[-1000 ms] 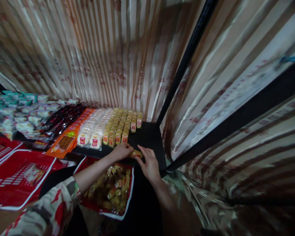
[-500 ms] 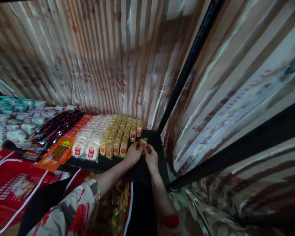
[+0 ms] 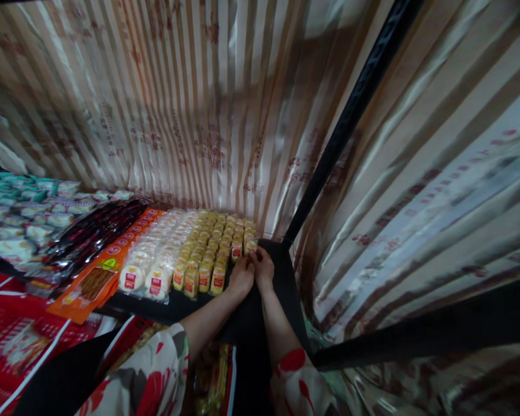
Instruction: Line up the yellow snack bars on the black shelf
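I lifted the small yellow packet [image 3: 250, 246] off the near edge of the black shelf [image 3: 281, 283] and carried it between my left hand [image 3: 241, 276] and right hand [image 3: 263, 268] to the end of the yellow rows [image 3: 216, 242], my view tilting down.

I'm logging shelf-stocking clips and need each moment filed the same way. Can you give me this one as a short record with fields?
setting: black shelf backed by a striped curtain
left hand: left hand at the near end of the yellow snack packets
right hand: right hand beside it, fingers on a small packet at the row's right end
grip: too small to tell
neighbours: white round packets, orange packs, dark packs
below shelf: red bag
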The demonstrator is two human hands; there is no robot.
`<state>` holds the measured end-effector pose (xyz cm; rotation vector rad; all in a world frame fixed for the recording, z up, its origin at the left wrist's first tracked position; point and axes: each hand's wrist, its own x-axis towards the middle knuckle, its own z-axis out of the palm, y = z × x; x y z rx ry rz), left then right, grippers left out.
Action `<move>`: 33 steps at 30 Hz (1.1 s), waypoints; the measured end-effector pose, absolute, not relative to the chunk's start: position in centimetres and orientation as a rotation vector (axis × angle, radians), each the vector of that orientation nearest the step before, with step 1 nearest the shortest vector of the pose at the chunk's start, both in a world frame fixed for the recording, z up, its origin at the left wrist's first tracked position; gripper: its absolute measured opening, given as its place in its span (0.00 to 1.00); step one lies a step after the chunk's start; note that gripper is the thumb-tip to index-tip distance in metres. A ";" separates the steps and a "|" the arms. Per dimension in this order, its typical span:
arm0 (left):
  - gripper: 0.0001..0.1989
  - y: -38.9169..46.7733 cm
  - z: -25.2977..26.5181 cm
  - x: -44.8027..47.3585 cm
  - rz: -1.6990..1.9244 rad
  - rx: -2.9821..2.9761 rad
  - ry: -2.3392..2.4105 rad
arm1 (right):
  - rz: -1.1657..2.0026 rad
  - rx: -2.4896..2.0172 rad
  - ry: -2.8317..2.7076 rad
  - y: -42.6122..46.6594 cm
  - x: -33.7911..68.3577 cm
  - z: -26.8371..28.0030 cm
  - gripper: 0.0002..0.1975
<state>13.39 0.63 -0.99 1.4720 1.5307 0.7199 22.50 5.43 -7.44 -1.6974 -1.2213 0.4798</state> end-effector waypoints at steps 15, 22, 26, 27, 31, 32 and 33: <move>0.23 1.0 -2.1 12.8 0.720 1.460 1.561 | 0.269 -1.837 -1.340 5.8 20.8 -8.2 0.18; 0.23 0.9 -1.9 12.5 0.692 1.461 1.550 | 0.194 -1.785 -1.359 5.9 20.6 -9.0 0.19; 0.23 0.9 -1.8 12.4 0.672 1.447 1.558 | 0.201 -1.778 -1.385 5.9 20.7 -9.0 0.20; 0.23 0.9 -1.7 12.3 0.674 1.440 1.559 | 0.215 -1.769 -1.382 5.8 20.7 -8.9 0.20; 0.23 0.3 -1.0 12.3 0.683 1.409 1.558 | 0.276 -1.722 -1.372 5.4 21.2 -8.7 0.23; 0.23 0.1 -0.7 12.2 0.679 1.400 1.556 | 0.282 -1.714 -1.374 5.3 21.2 -8.8 0.23; 0.23 -0.1 -0.5 12.2 0.669 1.393 1.557 | 0.285 -1.714 -1.371 5.2 21.3 -8.8 0.23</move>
